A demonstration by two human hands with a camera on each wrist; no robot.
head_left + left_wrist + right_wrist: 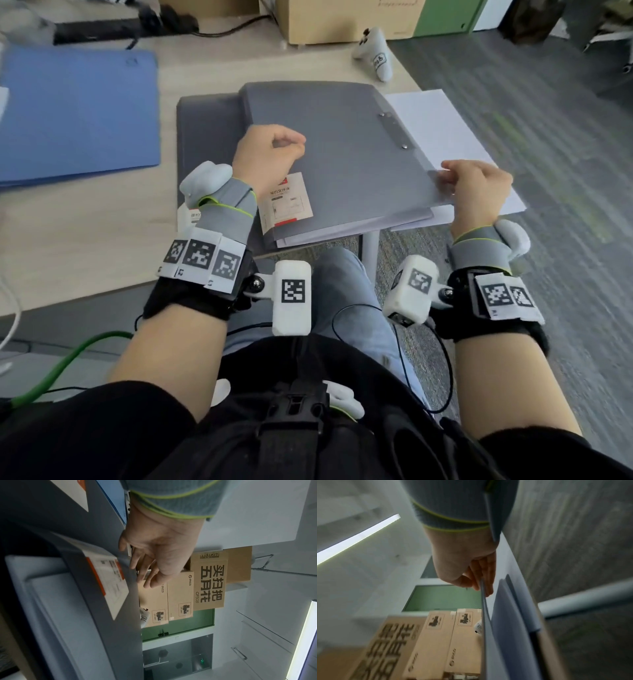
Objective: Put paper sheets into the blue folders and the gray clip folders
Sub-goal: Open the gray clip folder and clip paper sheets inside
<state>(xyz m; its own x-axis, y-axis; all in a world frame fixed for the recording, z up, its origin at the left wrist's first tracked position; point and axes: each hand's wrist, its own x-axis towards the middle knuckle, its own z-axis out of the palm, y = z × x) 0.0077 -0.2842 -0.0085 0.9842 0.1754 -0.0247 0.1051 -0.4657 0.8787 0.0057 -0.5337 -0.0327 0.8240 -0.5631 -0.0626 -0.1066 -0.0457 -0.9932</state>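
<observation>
Two gray clip folders show in the head view. The upper gray clip folder (335, 150) lies at the centre of the frame, slanting toward the lower right, with a red-and-white label (286, 200) at its lower left corner and a metal clip strip (394, 130) near its right edge. The second gray folder (205, 137) lies beneath it and sticks out to the left. White paper sheets (442, 126) lie under the upper folder and jut past its right and lower edges; how many there are cannot be told.

The right hand (476, 192) sits at centre right, its fingers (448, 176) pinching the folder's right edge; the right wrist view shows the thin cover between thumb and fingers. The left hand (267, 157) hovers over the upper folder's left part, fingers loosely curled and holding nothing.

One blue folder (78, 113) lies at the upper left on the light wooden surface (85, 233); whether more lie under it cannot be told. One white controller (375, 51) lies at the top centre, beside cardboard boxes (342, 20).
</observation>
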